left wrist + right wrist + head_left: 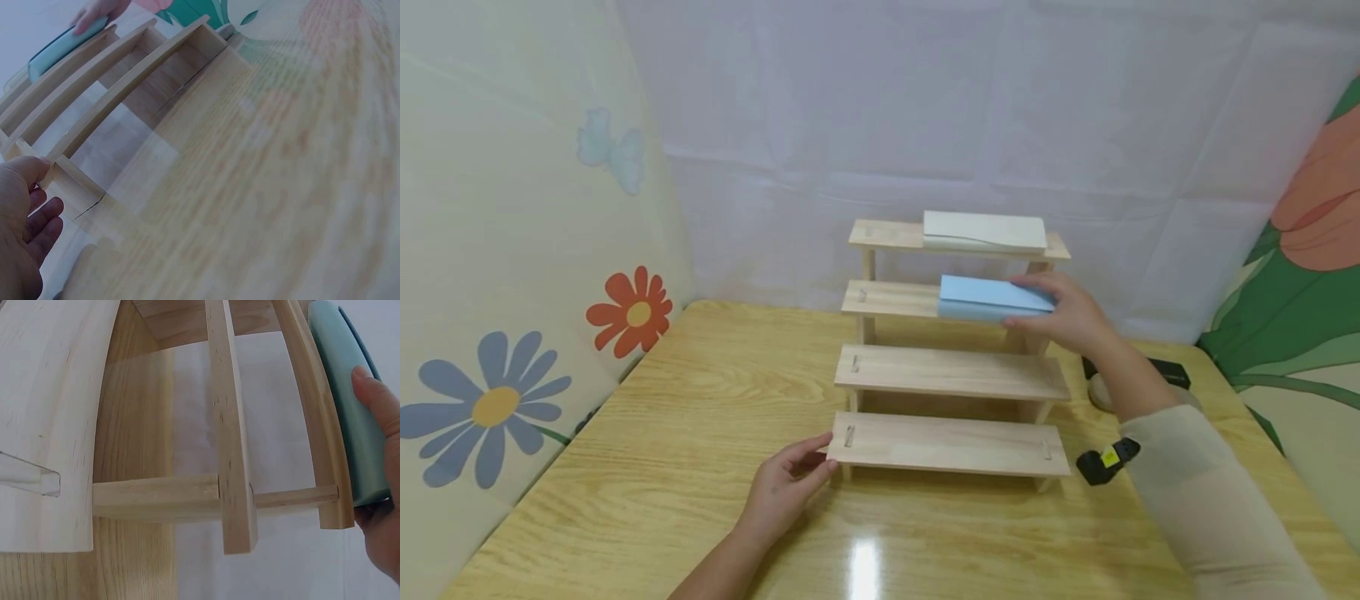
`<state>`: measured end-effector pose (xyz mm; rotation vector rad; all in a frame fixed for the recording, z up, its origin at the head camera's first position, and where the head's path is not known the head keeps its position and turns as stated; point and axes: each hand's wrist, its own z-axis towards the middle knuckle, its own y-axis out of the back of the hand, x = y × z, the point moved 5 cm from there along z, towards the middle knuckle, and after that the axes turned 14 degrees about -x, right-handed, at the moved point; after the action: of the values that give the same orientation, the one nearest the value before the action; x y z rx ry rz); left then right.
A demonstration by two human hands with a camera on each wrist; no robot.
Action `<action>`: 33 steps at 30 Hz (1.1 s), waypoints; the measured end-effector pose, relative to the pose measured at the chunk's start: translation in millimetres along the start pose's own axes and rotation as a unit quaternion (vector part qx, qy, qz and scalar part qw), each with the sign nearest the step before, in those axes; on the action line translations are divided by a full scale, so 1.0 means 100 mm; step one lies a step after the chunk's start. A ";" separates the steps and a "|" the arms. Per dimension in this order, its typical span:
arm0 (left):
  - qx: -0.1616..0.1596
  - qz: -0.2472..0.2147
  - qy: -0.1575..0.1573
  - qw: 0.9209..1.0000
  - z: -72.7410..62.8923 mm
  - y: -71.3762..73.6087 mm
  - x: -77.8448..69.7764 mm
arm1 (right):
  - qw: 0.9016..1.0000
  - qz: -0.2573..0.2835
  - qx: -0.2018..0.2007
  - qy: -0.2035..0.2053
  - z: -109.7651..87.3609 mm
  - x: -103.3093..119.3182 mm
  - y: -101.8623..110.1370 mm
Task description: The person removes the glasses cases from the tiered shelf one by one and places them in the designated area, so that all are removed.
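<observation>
A stepped wooden shelf rack point(947, 368) with several tiers stands on the table. My right hand point(1071, 312) grips the right end of a light-blue flap-topped case point(992, 298), thumb at its front and fingers over the top. That case lies along the second tier from the top, and in the right wrist view its rounded side point(344, 394) runs beside the shelf edge. At the lowest tier's left end, my left hand point(786, 487) pinches the board's corner; the left wrist view shows the thumb point(28, 169) against it, other fingers loosely bent.
A white case point(983, 231) of similar shape lies on the top tier. Right of the rack are a small black device with a yellow label point(1108, 458) and a dark object point(1171, 372), partly behind my right forearm. Cloth with printed flowers point(493, 408) hangs around the wooden table point(700, 400).
</observation>
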<state>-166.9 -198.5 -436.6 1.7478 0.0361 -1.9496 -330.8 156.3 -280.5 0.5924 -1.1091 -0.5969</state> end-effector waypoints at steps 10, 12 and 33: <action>0.003 -0.004 0.005 1.000 0.00 0.00 0.01 | 1.000 -0.011 -0.008 -0.012 -0.05 -0.09 0.09; 0.003 -0.003 0.004 1.000 0.00 0.00 0.01 | 1.000 -0.010 -0.011 -0.013 -0.06 -0.11 0.12; 0.005 -0.004 0.001 1.000 0.00 0.00 0.00 | 0.999 -0.020 -0.027 -0.033 -0.22 -0.25 0.34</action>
<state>-167.2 -198.3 -436.9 1.7583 0.0357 -1.9568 -313.7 200.7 -280.1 0.5532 -1.1415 -0.6826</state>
